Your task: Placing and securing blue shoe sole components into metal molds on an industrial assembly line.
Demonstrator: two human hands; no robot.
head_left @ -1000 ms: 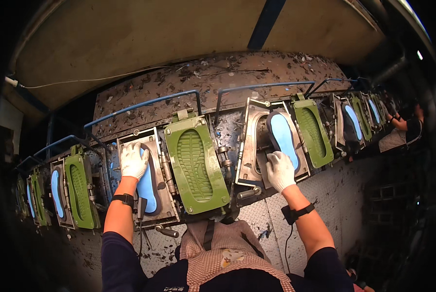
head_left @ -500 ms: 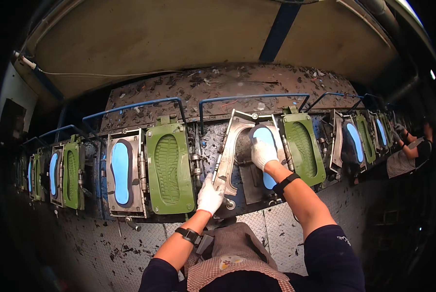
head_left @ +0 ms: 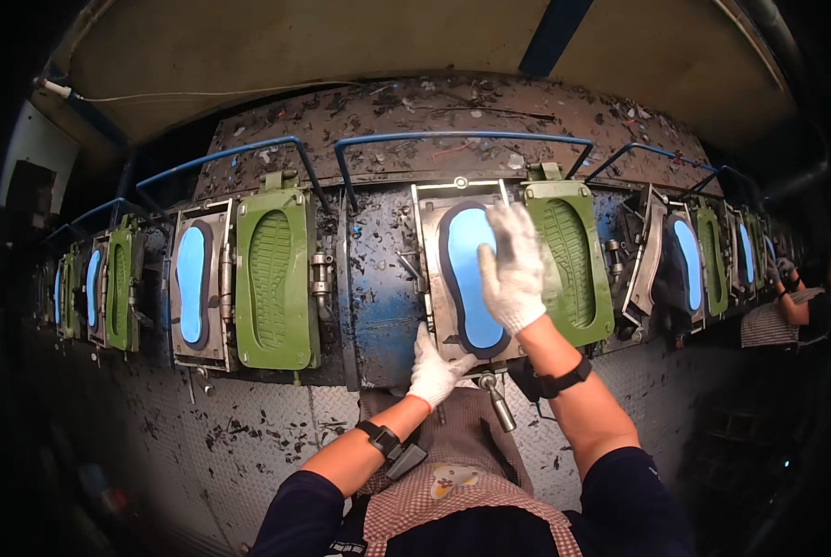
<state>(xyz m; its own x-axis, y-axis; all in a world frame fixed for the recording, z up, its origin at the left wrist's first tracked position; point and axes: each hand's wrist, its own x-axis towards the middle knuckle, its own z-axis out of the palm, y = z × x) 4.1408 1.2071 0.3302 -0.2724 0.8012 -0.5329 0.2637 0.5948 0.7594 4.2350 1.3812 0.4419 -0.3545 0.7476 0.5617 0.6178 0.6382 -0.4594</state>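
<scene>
A blue-topped sole with a dark rim (head_left: 476,278) lies in a metal mould frame (head_left: 431,269) in front of me. My right hand (head_left: 515,265), in a white glove, is over the sole's right edge with its fingers stretched out and slightly blurred; whether it touches the sole I cannot tell. At the frame's near left corner rests my gloved left hand (head_left: 436,371), fingers spread, thumb along the near edge. Hinged to the right of the frame is a green mould half (head_left: 568,251) with a treaded sole-shaped hollow. A metal handle (head_left: 499,405) sticks out toward me below the frame.
To the left stand another blue sole (head_left: 192,283) in its frame and a green mould half (head_left: 274,278). More moulds (head_left: 686,265) continue to the right, where another person (head_left: 786,311) works. Blue rails (head_left: 462,136) run behind. Dark scraps litter the back ledge (head_left: 406,111) and the plated floor.
The mould frame's tilted left side piece has swung down, and the frame now sits squarely around the sole. My left hand has moved to its near corner; my right hand has shifted to the sole's right edge.
</scene>
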